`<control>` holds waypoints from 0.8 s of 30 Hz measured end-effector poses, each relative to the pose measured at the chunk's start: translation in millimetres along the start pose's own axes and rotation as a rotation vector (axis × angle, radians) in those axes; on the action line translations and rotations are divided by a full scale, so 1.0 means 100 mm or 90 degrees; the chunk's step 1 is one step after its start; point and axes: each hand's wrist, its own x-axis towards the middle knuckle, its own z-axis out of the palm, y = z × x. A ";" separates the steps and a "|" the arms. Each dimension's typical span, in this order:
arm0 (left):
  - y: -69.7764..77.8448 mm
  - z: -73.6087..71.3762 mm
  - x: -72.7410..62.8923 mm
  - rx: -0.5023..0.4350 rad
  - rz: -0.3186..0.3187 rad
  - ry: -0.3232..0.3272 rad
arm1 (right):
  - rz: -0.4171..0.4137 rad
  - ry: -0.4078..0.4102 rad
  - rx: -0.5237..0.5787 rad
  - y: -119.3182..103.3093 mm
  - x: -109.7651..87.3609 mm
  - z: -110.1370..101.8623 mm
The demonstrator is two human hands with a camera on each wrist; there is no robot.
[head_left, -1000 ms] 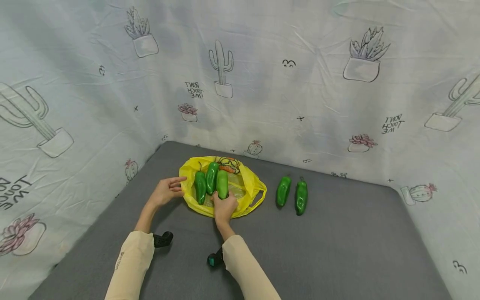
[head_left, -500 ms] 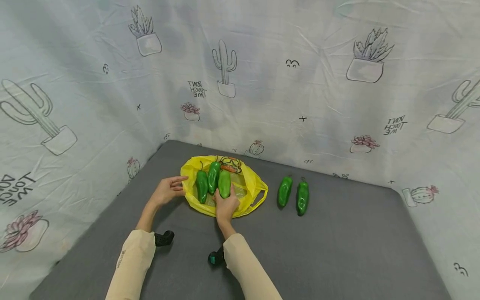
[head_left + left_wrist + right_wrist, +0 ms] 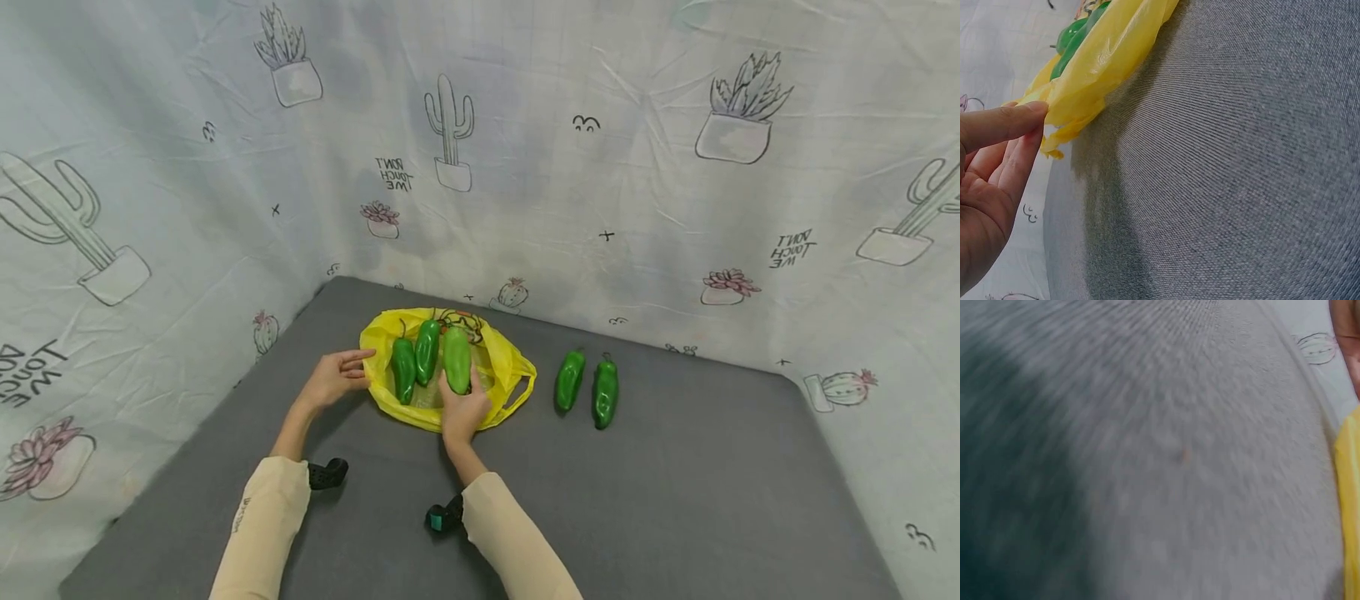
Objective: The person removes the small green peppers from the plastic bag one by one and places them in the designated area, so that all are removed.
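Observation:
A yellow plastic bag (image 3: 512, 365) lies with its mouth spread wide. My left hand (image 3: 332, 382) is at its left rim; in the left wrist view the thumb (image 3: 1013, 122) and fingers pinch the bag's edge (image 3: 1100, 69). Over the bag's opening, my right hand (image 3: 465, 407) grips the lower end of a light green pepper (image 3: 457, 358). Two darker green peppers, one at the left (image 3: 403, 370) and one in the middle (image 3: 427, 352), lie inside the bag. The right wrist view is blurred, with the bag's edge (image 3: 1350, 500) at its right side.
Two more green peppers, a nearer one (image 3: 570, 380) and a farther-right one (image 3: 605, 392), lie side by side right of the bag on the grey table (image 3: 705, 483). A white cloth (image 3: 540, 200) with cactus drawings hangs behind and at the sides.
My right hand has lifted the light green pepper slightly and shifted a little to the right with it. The left hand keeps its place at the bag's rim.

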 end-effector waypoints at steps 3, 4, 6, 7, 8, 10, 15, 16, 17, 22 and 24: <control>-0.01 -0.01 0.01 -0.002 -0.003 0.000 | -0.015 -0.005 0.032 -0.02 0.07 -0.08; -0.01 -0.01 0.02 -0.002 -0.004 0.000 | -0.017 -0.006 0.040 -0.03 0.09 -0.10; -0.02 -0.01 0.02 -0.002 -0.004 -0.002 | -0.020 -0.002 0.052 -0.04 0.13 -0.16; -0.02 -0.01 0.02 -0.003 -0.005 -0.003 | -0.021 0.000 0.056 -0.04 0.14 -0.18; -0.03 -0.02 0.02 -0.003 -0.006 -0.003 | -0.021 0.001 0.062 -0.05 0.15 -0.21; -0.02 -0.01 0.03 -0.001 -0.005 -0.004 | -0.024 0.008 0.070 -0.06 0.18 -0.26; 0.04 0.00 0.06 0.001 0.004 -0.007 | -0.042 0.031 0.066 -0.09 0.29 -0.38; 0.05 0.00 0.07 0.002 0.006 -0.007 | -0.043 0.033 0.065 -0.09 0.32 -0.40; 0.05 0.00 0.07 0.002 0.007 -0.006 | -0.044 0.037 0.064 -0.09 0.34 -0.43; 0.02 -0.01 0.03 0.003 0.007 -0.011 | -0.034 0.052 0.060 -0.05 0.38 -0.57; 0.00 -0.02 -0.01 0.003 0.002 -0.012 | -0.030 0.054 0.056 -0.03 0.39 -0.63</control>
